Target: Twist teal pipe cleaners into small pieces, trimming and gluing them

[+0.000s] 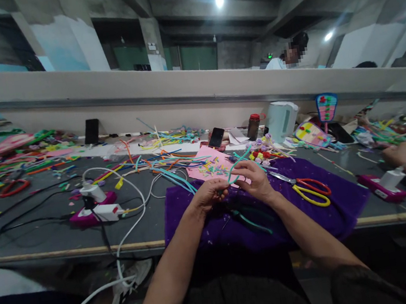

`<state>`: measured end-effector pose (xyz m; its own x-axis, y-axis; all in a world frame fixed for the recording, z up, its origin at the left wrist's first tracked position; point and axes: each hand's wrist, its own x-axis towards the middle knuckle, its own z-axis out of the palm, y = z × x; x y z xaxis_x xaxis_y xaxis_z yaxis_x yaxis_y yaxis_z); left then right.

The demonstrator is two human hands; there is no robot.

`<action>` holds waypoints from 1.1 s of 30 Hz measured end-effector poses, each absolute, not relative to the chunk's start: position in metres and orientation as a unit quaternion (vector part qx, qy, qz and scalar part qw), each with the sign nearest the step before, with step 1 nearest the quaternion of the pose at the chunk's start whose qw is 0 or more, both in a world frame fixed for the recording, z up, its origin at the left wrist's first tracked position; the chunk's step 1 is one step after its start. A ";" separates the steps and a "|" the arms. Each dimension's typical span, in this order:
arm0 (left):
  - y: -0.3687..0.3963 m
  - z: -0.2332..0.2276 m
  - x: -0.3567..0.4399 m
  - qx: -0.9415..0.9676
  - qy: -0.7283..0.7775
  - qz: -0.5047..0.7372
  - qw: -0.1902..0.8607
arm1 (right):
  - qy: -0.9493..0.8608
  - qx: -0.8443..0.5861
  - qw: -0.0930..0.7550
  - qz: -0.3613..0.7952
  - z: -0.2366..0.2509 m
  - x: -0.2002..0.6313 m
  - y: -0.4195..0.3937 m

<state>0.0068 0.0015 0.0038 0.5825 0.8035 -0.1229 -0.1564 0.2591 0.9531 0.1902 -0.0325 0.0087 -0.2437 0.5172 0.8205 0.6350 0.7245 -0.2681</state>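
Note:
Over a purple cloth (193,223), both my hands are closed on a teal pipe cleaner (233,168) bent into a loop. The fingers of my left hand (211,194) pinch its lower end, where my fingertips partly hide it. My right hand (253,180) grips the loop between thumb and fingers, close beside the left. Below them, pliers with teal handles (252,223) lie on the cloth, their jaws in shadow. To the right rest scissors with red and yellow handles (311,192), blades pointing toward my right hand. Beyond my hands is a pink sheet (196,173) strewn with small coloured pieces.
Power strips (80,218) with white plugs and trailing cables lie at left and right. Loose pipe cleaners (172,173) spread behind my left hand. A bottle with a red lid (254,127) and a pale kettle (281,120) stand at the back. A co-worker's hands (401,153) are at far right.

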 end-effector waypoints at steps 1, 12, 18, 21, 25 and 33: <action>0.001 0.004 0.007 0.516 0.314 0.318 0.731 | -0.794 -0.362 0.482 -0.079 0.009 0.191 -0.032; -0.005 0.008 0.005 0.521 0.303 0.295 0.741 | -0.825 -0.332 0.447 -0.092 0.010 0.196 -0.032; -0.003 0.005 0.006 0.543 0.304 0.302 0.723 | -0.852 -0.305 0.418 -0.077 0.009 0.190 -0.036; -0.003 0.004 0.006 0.555 0.297 0.304 0.714 | -0.853 -0.305 0.421 -0.045 0.009 0.188 -0.038; -0.003 0.002 0.008 0.574 0.304 0.325 0.687 | -0.844 -0.323 0.429 -0.011 0.010 0.186 -0.039; -0.007 -0.002 0.016 0.668 0.326 0.415 0.524 | -0.802 -0.413 0.430 0.028 0.010 0.182 -0.037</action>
